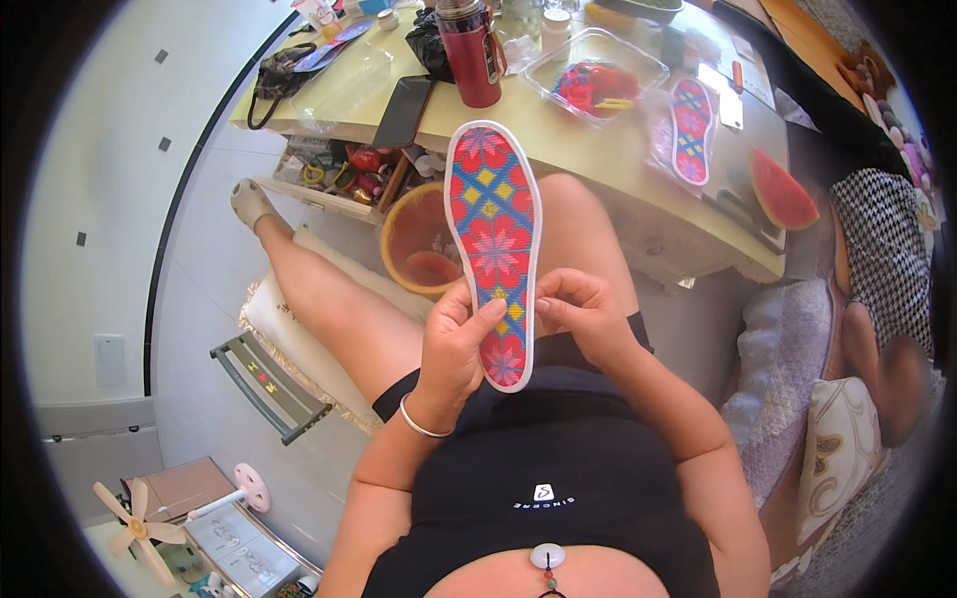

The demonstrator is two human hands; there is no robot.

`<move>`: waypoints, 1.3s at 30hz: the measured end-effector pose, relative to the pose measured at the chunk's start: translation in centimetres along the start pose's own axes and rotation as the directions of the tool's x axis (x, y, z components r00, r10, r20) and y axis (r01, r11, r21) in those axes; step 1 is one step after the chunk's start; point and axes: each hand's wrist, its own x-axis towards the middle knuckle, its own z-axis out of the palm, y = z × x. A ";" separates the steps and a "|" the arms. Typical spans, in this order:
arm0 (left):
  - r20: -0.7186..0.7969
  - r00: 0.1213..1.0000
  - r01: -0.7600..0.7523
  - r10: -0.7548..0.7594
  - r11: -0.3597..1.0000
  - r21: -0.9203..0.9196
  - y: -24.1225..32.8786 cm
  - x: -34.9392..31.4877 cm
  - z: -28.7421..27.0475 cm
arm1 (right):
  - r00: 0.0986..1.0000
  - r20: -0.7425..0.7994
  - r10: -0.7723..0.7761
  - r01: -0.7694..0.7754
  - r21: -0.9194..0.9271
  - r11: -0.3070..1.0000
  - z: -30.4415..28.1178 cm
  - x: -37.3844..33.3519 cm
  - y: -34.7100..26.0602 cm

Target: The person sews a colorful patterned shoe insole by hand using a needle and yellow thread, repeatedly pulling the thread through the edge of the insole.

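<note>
Head view: insole [491, 214] rises above left grip [454, 344] clamping it; right grip [593, 314] beside it, closure unclear.

left hand [454, 344]: gripping, thumb [485, 319] extended | right hand [588, 309]: curled inward

Left hand [454, 344]: fingers mostly hidden behind insole [492, 224]. Right hand [590, 311]: anything pinched too small to tell. Flask [474, 62]: top cut by upper edge. Basin [388, 242]: right edge behind insole.

White lettering [543, 504], square emblem [543, 491] on black top [543, 439]; yellow characters [272, 390] on stool [291, 407].
</note>
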 end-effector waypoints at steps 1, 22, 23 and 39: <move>-0.014 1.000 -0.011 0.012 0.999 0.034 -0.1 -0.2 0.2 | 1.000 0.013 0.024 -0.025 0.074 0.997 -0.1 0.0 0.4; 0.039 0.999 -0.012 0.007 0.990 0.141 0.9 -0.7 0.5 | 0.997 0.078 0.001 -0.012 0.149 0.989 0.2 0.3 1.0; 0.046 0.999 -0.009 0.003 0.992 0.128 0.9 -0.6 0.4 | 0.998 0.067 0.019 -0.030 0.165 0.986 0.3 0.3 0.8; -0.054 0.993 -0.084 0.102 0.958 0.273 -0.1 -0.2 -0.3 | 0.703 0.125 -0.700 0.492 -0.797 0.351 1.2 1.0 -0.9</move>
